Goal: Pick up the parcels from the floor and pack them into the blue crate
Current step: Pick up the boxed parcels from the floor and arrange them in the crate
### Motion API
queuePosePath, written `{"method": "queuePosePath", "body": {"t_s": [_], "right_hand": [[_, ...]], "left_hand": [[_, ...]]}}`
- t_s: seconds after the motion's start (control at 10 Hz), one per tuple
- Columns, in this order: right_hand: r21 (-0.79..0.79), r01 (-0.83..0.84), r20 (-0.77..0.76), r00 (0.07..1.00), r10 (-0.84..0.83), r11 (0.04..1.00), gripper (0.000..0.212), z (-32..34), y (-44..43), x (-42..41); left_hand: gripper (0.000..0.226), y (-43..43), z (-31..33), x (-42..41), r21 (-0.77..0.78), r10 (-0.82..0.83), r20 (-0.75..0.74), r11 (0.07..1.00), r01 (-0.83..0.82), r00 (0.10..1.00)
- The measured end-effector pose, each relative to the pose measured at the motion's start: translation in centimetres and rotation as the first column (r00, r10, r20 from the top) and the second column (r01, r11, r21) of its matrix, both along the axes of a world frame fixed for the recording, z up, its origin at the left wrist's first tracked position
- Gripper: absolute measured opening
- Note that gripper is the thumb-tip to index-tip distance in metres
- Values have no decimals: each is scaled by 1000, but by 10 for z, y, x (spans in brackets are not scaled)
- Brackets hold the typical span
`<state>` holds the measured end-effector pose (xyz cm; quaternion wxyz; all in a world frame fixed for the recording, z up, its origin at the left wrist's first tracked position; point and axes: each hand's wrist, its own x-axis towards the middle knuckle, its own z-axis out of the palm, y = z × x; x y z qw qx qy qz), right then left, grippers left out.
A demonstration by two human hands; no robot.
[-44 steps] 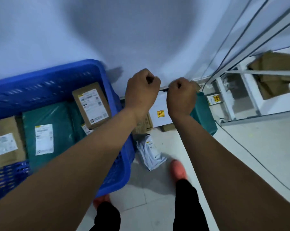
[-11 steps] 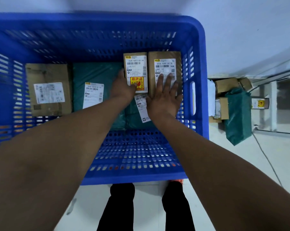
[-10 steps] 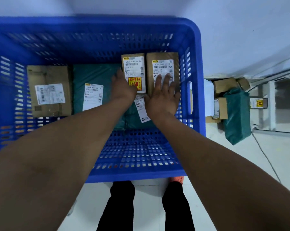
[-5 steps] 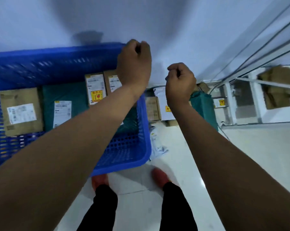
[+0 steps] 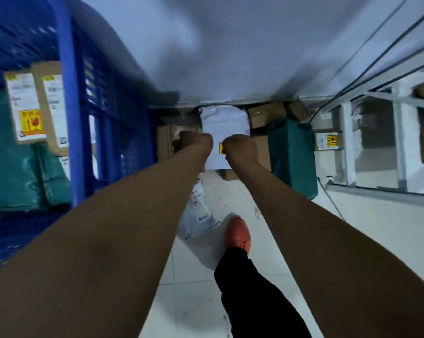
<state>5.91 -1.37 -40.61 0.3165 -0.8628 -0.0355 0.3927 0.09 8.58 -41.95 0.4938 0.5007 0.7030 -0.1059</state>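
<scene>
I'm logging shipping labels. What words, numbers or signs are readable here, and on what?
No text reads; the frame is motion-blurred.
Brown parcel in the blue crate: white label, yellow sticker with red pictograms, print blurred.
White parcel: yellow sticker, mostly hidden between left hand and right hand.
Grey bag on the floor: label too small.
Small parcel far right: yellow sticker, blurred.

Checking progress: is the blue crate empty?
No, the blue crate holds a labelled cardboard box and green parcels.
</scene>
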Motion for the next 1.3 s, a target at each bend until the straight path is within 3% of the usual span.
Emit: {"method": "queuePosePath", "body": {"t_s": [0.1, 0.2, 0.3, 0.4, 0.5, 0.6, 0.7, 0.8, 0.9, 1.0, 1.1, 1.2, 1.3], "right_hand": [[-19, -136, -127, 983, 132, 991, 25, -64, 2, -3], [-21, -277, -229, 937, 265, 961, 21, -94, 15, -16], [-9, -245, -278, 932, 232, 970, 35, -126, 28, -27], [-5, -412, -307, 868, 391, 911, 38, -139, 40, -30], [-98, -526, -128, 849, 513, 845, 30, -156, 40, -29], [-164, -519, -35, 853, 521, 839, 26, -159, 36, -30], [-181, -492, -27, 868, 496, 852, 33, -155, 39, -28], [-192, -480, 8, 871, 491, 856, 37, -148, 43, -18], [-207, -469, 42, 872, 487, 859, 27, -129, 40, -3], [-176, -351, 64, 928, 367, 919, 19, -94, 34, 15], [-116, -234, 44, 970, 241, 965, 34, -53, 25, 25], [-84, -108, 21, 994, 110, 991, 34, -6, 15, 30], [-40, -19, 2, 1000, 19, 999, 25, 37, 4, 30]], "left_hand": [[84, 11, -40, -25, -14, 45, -88, 999, -46, 995], [69, 34, -87, -38, 87, 100, -105, 992, -91, 989], [79, 37, -118, -15, 66, 64, -105, 996, -57, 992], [89, 30, -121, -2, 96, 102, -218, 992, -83, 971], [99, 15, -126, -7, 258, 53, -337, 965, 38, 940], [93, 7, -131, -31, 392, -63, -332, 898, 198, 941], [122, 7, -141, -44, 405, -22, -293, 903, 145, 956], [131, 3, -135, -39, 311, -5, -186, 948, 64, 982], [108, 23, -110, -23, 298, -15, -204, 952, 77, 979], [68, 52, -68, 3, 298, -85, -207, 943, 146, 975], [64, 62, -21, 29, 257, -181, -233, 936, 240, 956], [58, 56, 31, 39, 250, -300, -218, 902, 351, 929], [65, 47, 78, 42, 257, -344, -91, 898, 356, 935]]}}
